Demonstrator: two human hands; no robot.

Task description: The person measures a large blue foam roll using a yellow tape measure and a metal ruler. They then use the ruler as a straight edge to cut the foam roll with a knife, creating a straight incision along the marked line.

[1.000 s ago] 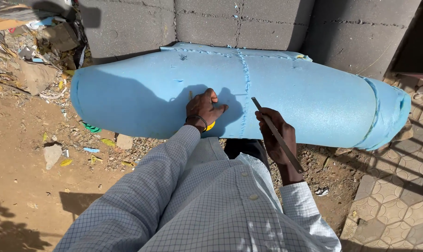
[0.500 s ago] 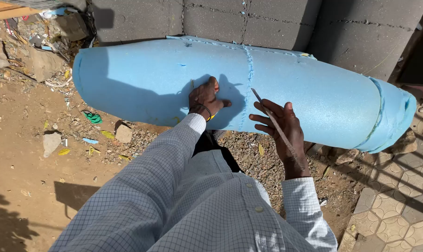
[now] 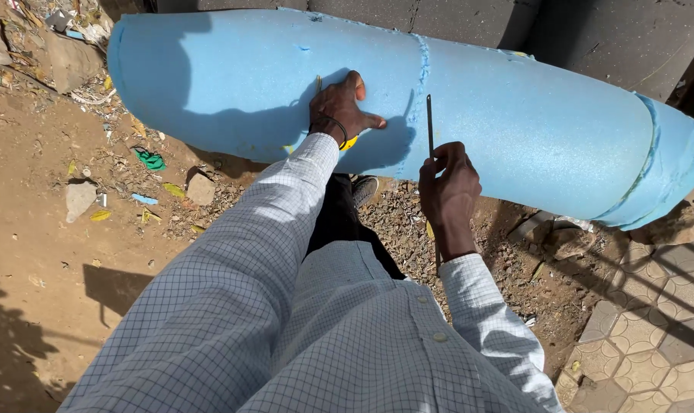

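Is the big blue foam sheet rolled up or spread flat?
Rolled up. The big blue foam sheet lies on its side as a thick cylinder, with blue ties cinching it; the left hand presses flat on its curved surface.

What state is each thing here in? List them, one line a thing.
Blue foam roll: rolled up, lying on its side against the block wall, tied with cord.
Left hand: spread flat on the foam roll, a yellow object beneath it.
Right hand: closed on a thin metal rod.
Thin metal rod: held upright, its tip in front of the foam.
Shoe: on the gravel beside the roll.
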